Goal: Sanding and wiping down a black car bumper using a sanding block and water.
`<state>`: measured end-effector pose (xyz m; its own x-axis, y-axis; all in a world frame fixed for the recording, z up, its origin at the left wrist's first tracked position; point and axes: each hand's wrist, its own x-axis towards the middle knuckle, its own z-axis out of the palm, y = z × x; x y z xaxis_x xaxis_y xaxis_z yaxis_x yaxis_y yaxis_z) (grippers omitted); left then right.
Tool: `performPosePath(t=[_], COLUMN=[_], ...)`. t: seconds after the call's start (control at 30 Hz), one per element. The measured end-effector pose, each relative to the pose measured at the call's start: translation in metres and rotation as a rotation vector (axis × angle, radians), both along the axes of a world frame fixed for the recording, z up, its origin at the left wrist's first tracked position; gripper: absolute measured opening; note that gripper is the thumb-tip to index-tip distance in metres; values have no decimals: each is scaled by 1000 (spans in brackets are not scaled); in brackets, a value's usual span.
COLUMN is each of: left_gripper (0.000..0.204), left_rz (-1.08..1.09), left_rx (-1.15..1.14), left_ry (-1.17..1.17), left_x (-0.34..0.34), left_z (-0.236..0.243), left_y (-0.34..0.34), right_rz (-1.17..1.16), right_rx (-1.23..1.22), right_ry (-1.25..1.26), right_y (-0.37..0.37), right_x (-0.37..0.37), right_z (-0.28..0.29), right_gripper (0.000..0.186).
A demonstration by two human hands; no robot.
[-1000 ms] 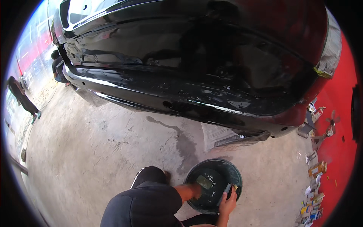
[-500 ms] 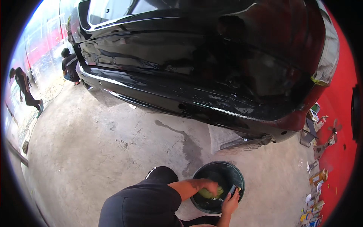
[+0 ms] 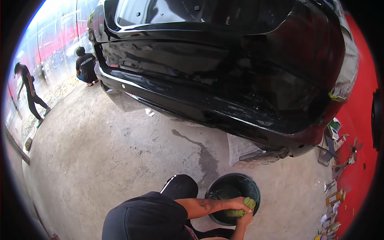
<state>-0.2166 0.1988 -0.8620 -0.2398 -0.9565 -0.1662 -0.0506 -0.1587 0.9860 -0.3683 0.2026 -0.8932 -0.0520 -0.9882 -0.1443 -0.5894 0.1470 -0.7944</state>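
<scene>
Bunched over the 4 o'clock side of a dark green bucket (image 3: 259,193): a yellow-green cloth (image 3: 249,202). Looks like squeezing or wringing; seems to call next for a firm two-handed twist, held above the bucket. Out at 3 o'clock from the left hand (image 3: 236,203), touching and gripped in curled fingers, with a further fold below at 6; at 12 from the right hand (image 3: 245,219), apparently clasped there too. Cannot tell of anything more hidden in the right palm. Beyond the bucket toward 11, a dark wet streak (image 3: 207,162) on concrete; toward 12, covering paper (image 3: 242,148), then the black car (image 3: 192,60). At 3, well apart, an orange-brown box (image 3: 335,198). Far off toward 10, two people (image 3: 86,67).
</scene>
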Motion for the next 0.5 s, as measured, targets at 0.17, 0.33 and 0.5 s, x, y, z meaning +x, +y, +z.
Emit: performPosePath(t=[0.17,0.33,0.5], left_gripper=[48,43,48], left_rz=[122,252,216], left_rx=[58,192,109], left_ry=[-132,-46,-22], left_x=[2,16,28], left_z=[5,14,7], left_y=[3,9,17], right_rz=[215,167,173], right_rx=[-124,-290,-309], right_ry=[349,352,348], right_y=[0,-5,-4], right_x=[-2,-3,-2], right_z=[3,-7,-5], right_gripper=[47,53,54])
